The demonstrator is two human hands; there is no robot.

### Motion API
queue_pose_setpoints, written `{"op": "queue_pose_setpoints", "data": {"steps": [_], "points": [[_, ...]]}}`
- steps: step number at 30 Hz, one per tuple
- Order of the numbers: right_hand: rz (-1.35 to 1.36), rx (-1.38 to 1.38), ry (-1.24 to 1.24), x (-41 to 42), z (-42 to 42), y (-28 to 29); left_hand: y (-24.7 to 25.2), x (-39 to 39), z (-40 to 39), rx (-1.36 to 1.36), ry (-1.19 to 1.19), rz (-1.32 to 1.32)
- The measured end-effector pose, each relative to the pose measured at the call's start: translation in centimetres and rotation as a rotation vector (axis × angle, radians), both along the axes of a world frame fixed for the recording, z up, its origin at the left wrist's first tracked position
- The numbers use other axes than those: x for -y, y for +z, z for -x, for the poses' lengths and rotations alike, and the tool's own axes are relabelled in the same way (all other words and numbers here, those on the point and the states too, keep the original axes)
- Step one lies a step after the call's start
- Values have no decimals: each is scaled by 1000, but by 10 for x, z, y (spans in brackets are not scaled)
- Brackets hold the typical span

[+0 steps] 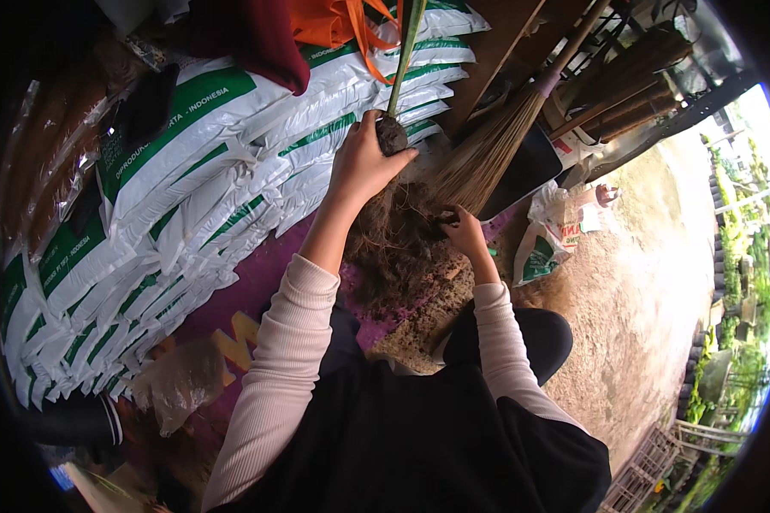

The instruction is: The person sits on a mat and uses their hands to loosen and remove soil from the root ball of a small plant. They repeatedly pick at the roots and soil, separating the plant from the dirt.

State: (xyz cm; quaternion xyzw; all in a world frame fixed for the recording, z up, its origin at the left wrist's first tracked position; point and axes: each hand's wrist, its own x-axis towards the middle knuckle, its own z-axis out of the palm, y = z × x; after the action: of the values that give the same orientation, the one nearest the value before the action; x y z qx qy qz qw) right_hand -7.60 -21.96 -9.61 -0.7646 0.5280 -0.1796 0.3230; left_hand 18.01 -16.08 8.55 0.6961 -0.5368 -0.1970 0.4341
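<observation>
My left hand [370,157] grips a plant at the base of its long green stem [405,61], around a dark, round, soil-covered base [391,136]. Brown fibrous roots [394,234] spread below that hand, above loose soil and a purple sheet [375,330]. At the right side of the root mass is my right hand [463,232], its fingers bent against dark root or soil material; how firmly they hold it is hidden. Both forearms are in pale ribbed sleeves.
White and green plastic sacks [212,173] are stacked at the left. A stick broom [500,141] leans over a black dustpan [529,170] at the upper right. A crumpled plastic bag [542,240] lies right of my hand. An orange bag [327,25] sits on the sacks.
</observation>
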Motion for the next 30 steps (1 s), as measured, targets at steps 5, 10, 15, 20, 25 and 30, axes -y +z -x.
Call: {"op": "queue_pose_setpoints", "data": {"steps": [5, 10, 15, 20, 25, 30], "points": [[222, 20, 149, -2, 0, 79, -7, -2, -7, -29, -45, 114], [228, 234, 106, 3, 1, 117, -4, -4, -7, -31, -9, 73], [323, 400, 54, -5, -15, 174, -1, -11, -10, -46, 2, 50], [333, 399, 150, -2, -26, 210, 5, -14, -10, -304, -71, 30], [259, 582, 212, 6, -21, 227, -5, -10, 0, -796, -205, 64], [400, 621, 92, -10, -22, 253, -3, -9, 21, -1077, -308, -99]]}}
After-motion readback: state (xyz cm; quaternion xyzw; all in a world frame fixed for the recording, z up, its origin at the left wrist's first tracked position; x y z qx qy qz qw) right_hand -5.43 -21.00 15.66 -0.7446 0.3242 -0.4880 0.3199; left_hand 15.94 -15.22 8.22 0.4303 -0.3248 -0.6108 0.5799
